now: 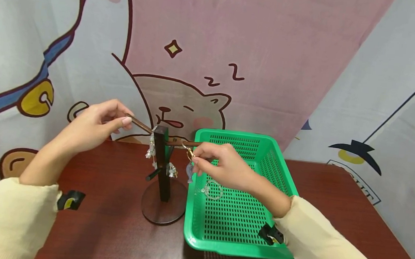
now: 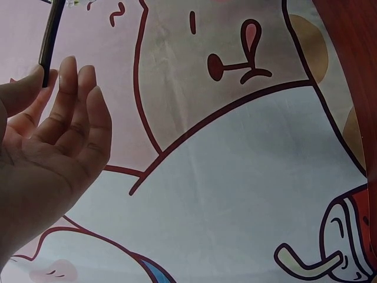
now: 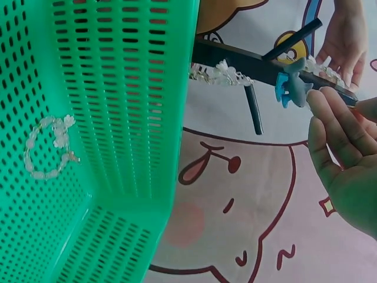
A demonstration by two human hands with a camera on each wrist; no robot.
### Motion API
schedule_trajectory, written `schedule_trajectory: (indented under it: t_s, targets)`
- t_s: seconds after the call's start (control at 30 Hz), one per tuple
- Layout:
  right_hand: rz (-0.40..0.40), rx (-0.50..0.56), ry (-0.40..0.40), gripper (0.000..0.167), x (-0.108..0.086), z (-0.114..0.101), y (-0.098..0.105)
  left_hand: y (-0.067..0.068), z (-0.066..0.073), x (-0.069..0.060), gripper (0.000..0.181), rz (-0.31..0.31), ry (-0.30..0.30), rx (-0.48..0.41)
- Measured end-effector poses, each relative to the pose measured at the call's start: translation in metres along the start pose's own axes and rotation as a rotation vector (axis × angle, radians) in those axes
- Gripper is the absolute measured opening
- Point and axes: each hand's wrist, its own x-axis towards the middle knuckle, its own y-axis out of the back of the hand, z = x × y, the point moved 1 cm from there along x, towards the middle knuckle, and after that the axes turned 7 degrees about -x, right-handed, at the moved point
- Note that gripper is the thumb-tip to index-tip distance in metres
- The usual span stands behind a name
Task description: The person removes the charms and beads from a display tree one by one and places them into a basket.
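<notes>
A dark wooden jewelry stand (image 1: 160, 154) with several pegs rises from a round base beside the basket. My left hand (image 1: 96, 122) pinches the tip of its upper left peg (image 2: 52, 38) between thumb and finger. With thumb and fingertips, my right hand (image 1: 223, 165) pinches a keychain (image 1: 190, 154) with a gold clasp at the upper right peg. From it hangs a blue-grey whale-like charm (image 3: 294, 85). Whether its ring goes round the peg I cannot tell. Pale beaded bracelets with flowers hang from the stand, one (image 1: 151, 146) at the upper left peg, another (image 1: 172, 170) lower down.
A green perforated basket (image 1: 238, 250) stands right of the jewelry stand on the reddish-brown table (image 1: 112, 219). Inside it lies a clear beaded bracelet (image 3: 29, 156). A cartoon-print cloth (image 1: 272, 49) hangs behind the table.
</notes>
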Motion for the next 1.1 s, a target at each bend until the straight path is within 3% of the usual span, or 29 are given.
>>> schedule_trajectory:
  t_s: [0.43, 0.8, 1.1]
  targets:
    - [-0.004, 0.008, -0.076, 0.006, -0.012, 0.008, 0.02, 0.0, -0.001, -0.001, 0.021, 0.0, -0.01, -0.004]
    - [0.042, 0.035, -0.111, 0.005, -0.018, 0.016, 0.03, 0.0, -0.001, 0.0, 0.021, 0.004, -0.012, -0.008]
    - [0.024, 0.031, -0.229, 0.005, -0.025, 0.035, 0.032, -0.001, -0.001, -0.001, 0.021, 0.009, -0.012, -0.014]
